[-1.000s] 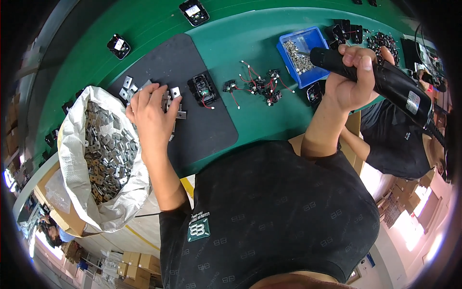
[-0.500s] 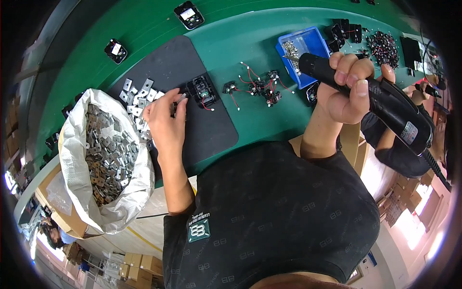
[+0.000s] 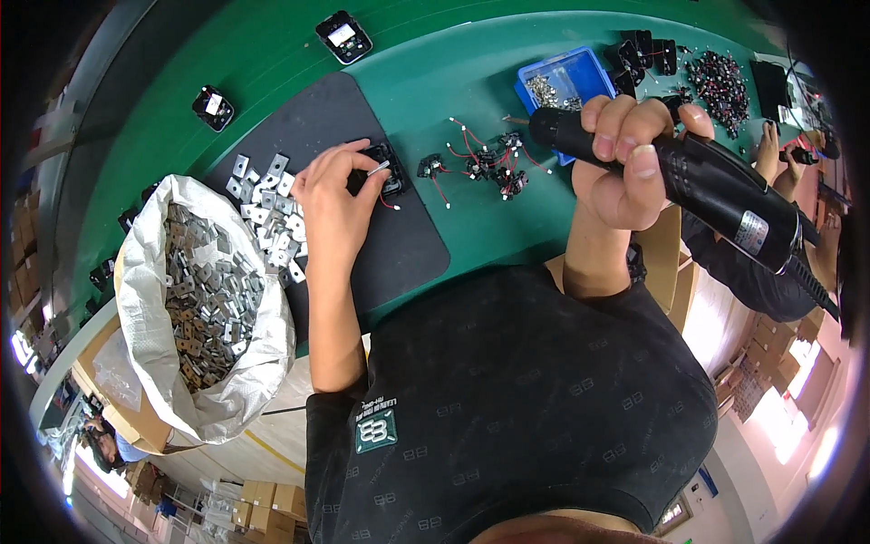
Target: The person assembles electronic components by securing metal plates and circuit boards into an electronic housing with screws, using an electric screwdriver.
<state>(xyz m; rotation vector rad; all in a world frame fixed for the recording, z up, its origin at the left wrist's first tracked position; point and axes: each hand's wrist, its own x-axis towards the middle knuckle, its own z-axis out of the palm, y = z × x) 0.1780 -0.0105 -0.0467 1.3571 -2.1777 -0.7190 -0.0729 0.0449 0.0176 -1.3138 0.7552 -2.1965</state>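
Observation:
My left hand [image 3: 337,198] pinches a small metal plate [image 3: 379,167] over a black plastic housing [image 3: 395,181], which lies on the dark mat [image 3: 381,263]. The fingers partly cover the housing; a short red wire with a white plug sticks out on its near side. Raised at the right, my right hand [image 3: 630,154] is wrapped around a black corded electric screwdriver [image 3: 734,204], its bit pointing left. Loose metal plates [image 3: 268,204] with holes lie heaped beside my left wrist.
A white sack [image 3: 149,335] full of metal plates stands at the left. Small modules with red wires [image 3: 489,165] lie right of the mat. Behind the screwdriver sits a blue bin [image 3: 594,72] of small metal parts. Black housings [image 3: 343,36] lie at the back; another person's hand [image 3: 768,150] shows far right.
My left hand has moved right and slightly up, carrying the metal plate from beside the housing to over it. The screwdriver in my right hand has shifted a little left.

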